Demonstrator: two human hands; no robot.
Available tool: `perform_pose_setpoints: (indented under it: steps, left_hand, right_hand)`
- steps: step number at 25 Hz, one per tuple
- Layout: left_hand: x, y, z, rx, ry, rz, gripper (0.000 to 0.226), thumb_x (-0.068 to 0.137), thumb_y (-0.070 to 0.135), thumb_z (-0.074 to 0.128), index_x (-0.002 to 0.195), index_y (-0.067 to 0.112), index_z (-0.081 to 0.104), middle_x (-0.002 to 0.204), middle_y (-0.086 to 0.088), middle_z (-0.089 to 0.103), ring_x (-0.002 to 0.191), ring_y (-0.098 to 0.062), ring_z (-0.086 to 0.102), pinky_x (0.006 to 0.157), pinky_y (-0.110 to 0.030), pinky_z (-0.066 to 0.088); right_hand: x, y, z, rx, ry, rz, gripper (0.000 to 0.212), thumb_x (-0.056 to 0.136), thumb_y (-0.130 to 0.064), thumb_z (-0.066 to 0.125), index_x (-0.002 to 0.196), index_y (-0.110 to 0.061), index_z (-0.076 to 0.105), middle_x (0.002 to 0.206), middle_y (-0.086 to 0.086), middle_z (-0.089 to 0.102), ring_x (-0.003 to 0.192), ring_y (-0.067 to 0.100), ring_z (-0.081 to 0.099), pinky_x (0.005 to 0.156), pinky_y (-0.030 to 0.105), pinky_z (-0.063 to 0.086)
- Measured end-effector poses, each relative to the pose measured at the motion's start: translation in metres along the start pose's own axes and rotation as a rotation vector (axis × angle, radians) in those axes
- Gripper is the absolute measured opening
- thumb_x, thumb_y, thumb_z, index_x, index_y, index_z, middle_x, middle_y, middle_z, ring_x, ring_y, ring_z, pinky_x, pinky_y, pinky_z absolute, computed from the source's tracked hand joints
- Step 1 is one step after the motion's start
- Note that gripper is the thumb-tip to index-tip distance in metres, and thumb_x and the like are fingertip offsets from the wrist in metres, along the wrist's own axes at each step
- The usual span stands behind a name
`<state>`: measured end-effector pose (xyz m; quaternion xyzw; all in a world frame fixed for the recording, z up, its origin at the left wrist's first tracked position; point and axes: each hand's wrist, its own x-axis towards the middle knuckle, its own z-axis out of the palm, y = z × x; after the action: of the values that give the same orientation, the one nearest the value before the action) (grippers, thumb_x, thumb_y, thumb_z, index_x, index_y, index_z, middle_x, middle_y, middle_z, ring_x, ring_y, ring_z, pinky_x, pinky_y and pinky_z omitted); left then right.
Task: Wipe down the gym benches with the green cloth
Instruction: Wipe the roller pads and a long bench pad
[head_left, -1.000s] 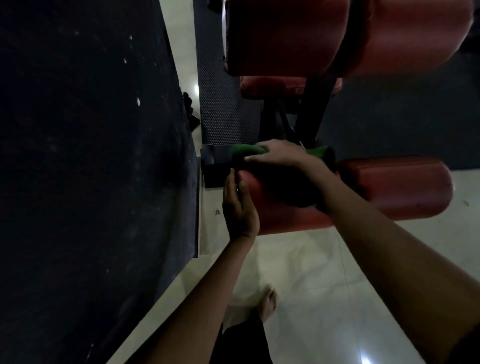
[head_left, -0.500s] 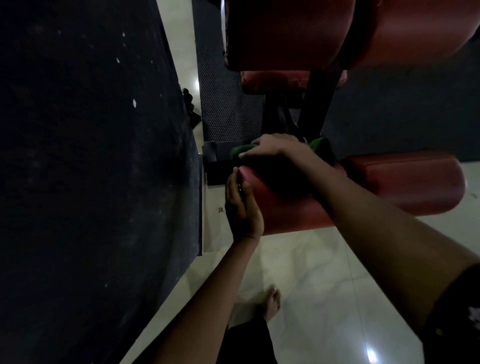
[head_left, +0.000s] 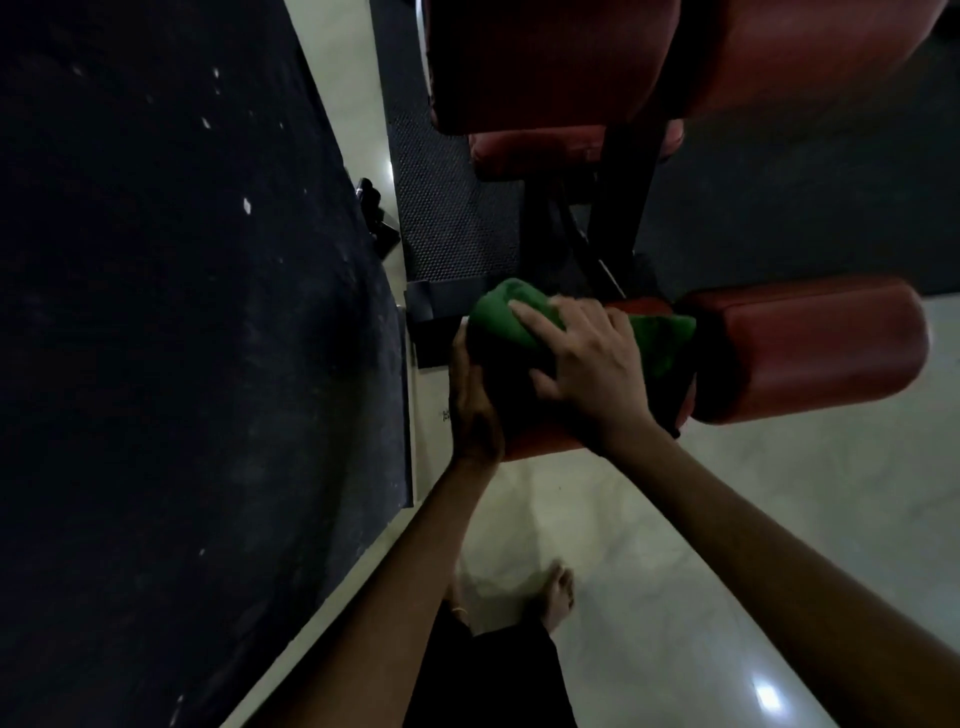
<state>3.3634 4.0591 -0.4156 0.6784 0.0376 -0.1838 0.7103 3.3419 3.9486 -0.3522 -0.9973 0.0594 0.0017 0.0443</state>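
Pale glossy floor tiles (head_left: 675, 597) run under us, with a big dark speckled rubber mat (head_left: 182, 338) filling the left side and a textured black mat (head_left: 447, 218) further ahead. It's pretty dim, so fine detail is hard to make out.

We're looking at a red padded bench (head_left: 545, 57) up top on a black steel frame (head_left: 623, 197), and lower down 2 red roller pads: the right roller pad (head_left: 810, 348) is fully visible, shiny vinyl with a rounded end, while the left roller pad (head_left: 540, 441) is mostly covered by our hands, with only its lower red edge showing.

Our green cloth (head_left: 504, 317) is bunched into a soft thick wad draped over the top of the left roller pad, with a second bit of it poking out on the right side next to the gap between the 2 pads. It looks plain green with no pattern we can see.

Our right hand (head_left: 587, 364) lies on top of the cloth, fingers spread apart and curved over it, pressing it onto the pad; the cloth sticks out past the fingertips on the far side and out past the back of the hand. Our left hand (head_left: 472, 400) is flat against the pad's left end, fingers together and pointing up, fingertips just beside the cloth's edge. Can't tell if they actually touch it.

A bare foot (head_left: 558, 597) shows on the tiles below.
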Motion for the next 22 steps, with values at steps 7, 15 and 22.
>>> perform_pose_setpoints:
  steps: [7,15,22]
  left_hand:
    - [0.037,0.018,-0.010,0.209,-0.161,-0.016,0.051,0.081,0.025,0.032,0.120,0.001,0.053,0.124,-0.011,0.052,0.106,-0.011,0.048,0.085,-0.004,0.037]
    - [0.059,0.028,-0.019,0.614,-0.325,-0.060,0.026,0.095,0.028,0.047,0.114,0.012,0.055,0.114,-0.003,0.048,0.106,-0.016,0.047,0.091,-0.025,0.039]
    - [0.071,0.043,0.014,1.008,-0.468,-0.005,0.042,0.091,0.046,0.045,0.112,0.013,0.061,0.117,-0.011,0.058,0.112,-0.028,0.052,0.100,-0.038,0.039]
  right_hand:
    - [-0.031,-0.005,0.013,0.086,0.302,0.608,0.056,0.072,-0.037,0.053,0.126,-0.022,0.058,0.118,0.018,0.053,0.104,0.035,0.043,0.084,0.044,0.037]
    - [-0.084,0.027,0.046,0.168,0.570,0.581,0.061,0.071,-0.013,0.061,0.131,-0.019,0.052,0.122,0.021,0.046,0.109,0.033,0.041,0.089,0.043,0.038]
    - [-0.082,-0.067,0.063,0.419,0.552,0.725,0.058,0.079,-0.023,0.043,0.136,-0.028,0.035,0.135,0.009,0.027,0.120,0.029,0.030,0.096,0.045,0.034]
